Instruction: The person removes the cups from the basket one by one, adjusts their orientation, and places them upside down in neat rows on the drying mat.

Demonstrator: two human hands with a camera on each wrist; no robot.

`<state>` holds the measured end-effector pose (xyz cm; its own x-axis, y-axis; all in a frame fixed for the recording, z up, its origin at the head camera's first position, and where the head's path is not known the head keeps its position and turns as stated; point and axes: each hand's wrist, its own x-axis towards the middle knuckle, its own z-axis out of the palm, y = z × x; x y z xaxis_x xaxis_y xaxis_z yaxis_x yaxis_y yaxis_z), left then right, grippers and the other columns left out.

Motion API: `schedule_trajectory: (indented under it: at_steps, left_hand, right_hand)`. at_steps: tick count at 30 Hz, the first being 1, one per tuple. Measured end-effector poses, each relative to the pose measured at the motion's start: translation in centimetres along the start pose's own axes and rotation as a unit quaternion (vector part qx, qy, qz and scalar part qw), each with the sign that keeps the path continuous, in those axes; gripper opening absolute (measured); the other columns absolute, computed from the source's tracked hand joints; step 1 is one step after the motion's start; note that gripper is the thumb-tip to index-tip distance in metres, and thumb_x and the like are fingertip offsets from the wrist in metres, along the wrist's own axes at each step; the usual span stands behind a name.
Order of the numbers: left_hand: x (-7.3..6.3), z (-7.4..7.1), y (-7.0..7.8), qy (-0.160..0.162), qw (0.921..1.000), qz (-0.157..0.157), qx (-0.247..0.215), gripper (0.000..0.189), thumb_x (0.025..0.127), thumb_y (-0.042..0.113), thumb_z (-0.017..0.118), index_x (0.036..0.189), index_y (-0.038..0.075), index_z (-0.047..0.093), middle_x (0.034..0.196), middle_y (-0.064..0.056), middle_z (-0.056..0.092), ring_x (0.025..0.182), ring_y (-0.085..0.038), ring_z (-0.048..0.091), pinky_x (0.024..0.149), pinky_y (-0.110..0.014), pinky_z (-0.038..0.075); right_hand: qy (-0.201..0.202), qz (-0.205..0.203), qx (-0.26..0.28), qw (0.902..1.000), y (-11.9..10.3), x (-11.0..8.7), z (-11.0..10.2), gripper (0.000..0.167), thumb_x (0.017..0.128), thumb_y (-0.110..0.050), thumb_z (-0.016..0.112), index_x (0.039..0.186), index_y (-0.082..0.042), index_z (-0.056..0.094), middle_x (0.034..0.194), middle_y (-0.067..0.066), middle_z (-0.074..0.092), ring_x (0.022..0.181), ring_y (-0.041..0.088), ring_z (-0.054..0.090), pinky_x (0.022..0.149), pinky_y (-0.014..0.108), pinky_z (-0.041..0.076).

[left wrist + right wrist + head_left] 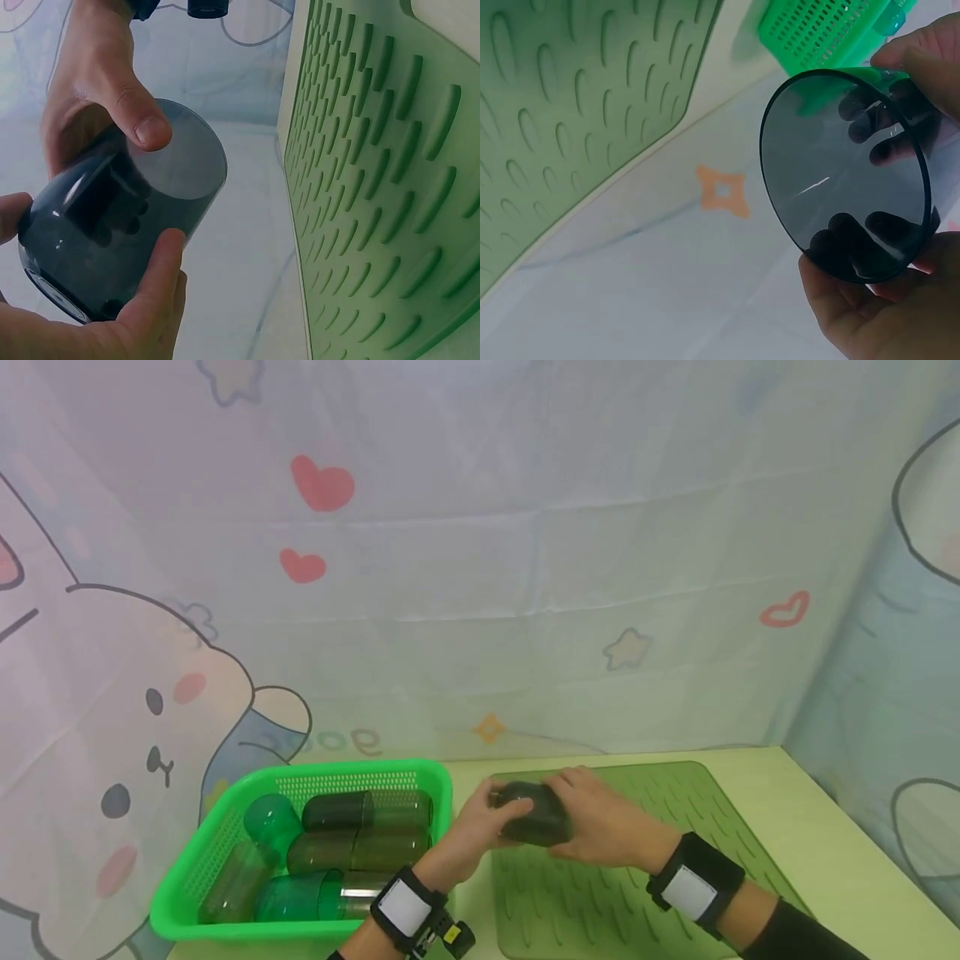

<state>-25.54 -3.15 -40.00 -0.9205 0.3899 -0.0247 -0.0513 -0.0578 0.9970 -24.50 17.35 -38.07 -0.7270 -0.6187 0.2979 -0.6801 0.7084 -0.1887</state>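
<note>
A dark grey see-through cup [534,815] is held on its side between both hands, over the left back part of the green mat [592,893]. My left hand [474,828] grips one end, its thumb lying along the wall. From the other side my right hand [604,818] curls its fingers and thumb round the cup. In the left wrist view the cup [142,202] shows a rounded, narrower base by the left hand [142,319]. The right wrist view looks into the wide open mouth of the cup [840,180], with fingers showing darkly through its wall.
Left of the mat stands a green plastic basket [176,893] holding several see-through cups: a teal cup [272,821], olive-brown cups [322,852] and a dark cup [337,810]. A printed cloth [480,568] hangs behind the pale yellow table [757,777].
</note>
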Motion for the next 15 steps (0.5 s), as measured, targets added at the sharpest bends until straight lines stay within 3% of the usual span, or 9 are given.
schedule_trajectory:
  at_steps: [10,15]
  left_hand:
    - [-0.1,-0.7,0.2,-0.034,0.9991,-0.018,0.018,0.057,0.092,0.028,0.062,0.131,-0.002,0.034,0.124,-0.021,0.041,0.108,-0.036,0.056,0.083,-0.046,0.052]
    - [-0.3,-1.7,0.9,-0.049,0.9939,-0.010,0.098,0.066,0.095,0.038,0.056,0.141,0.000,0.028,0.135,-0.021,0.037,0.121,-0.038,0.045,0.088,-0.048,0.049]
  right_hand:
    - [0.001,-0.001,0.004,1.0000,-0.1,0.2,0.4,0.070,0.072,-0.039,0.081,0.124,-0.004,0.049,0.111,0.005,0.051,0.097,0.018,0.048,0.078,0.037,0.049]
    - [0.004,0.033,0.031,0.9990,0.1,0.4,0.8,0.072,0.071,-0.038,0.082,0.125,-0.003,0.049,0.112,0.006,0.052,0.098,0.018,0.049,0.077,0.037,0.049]
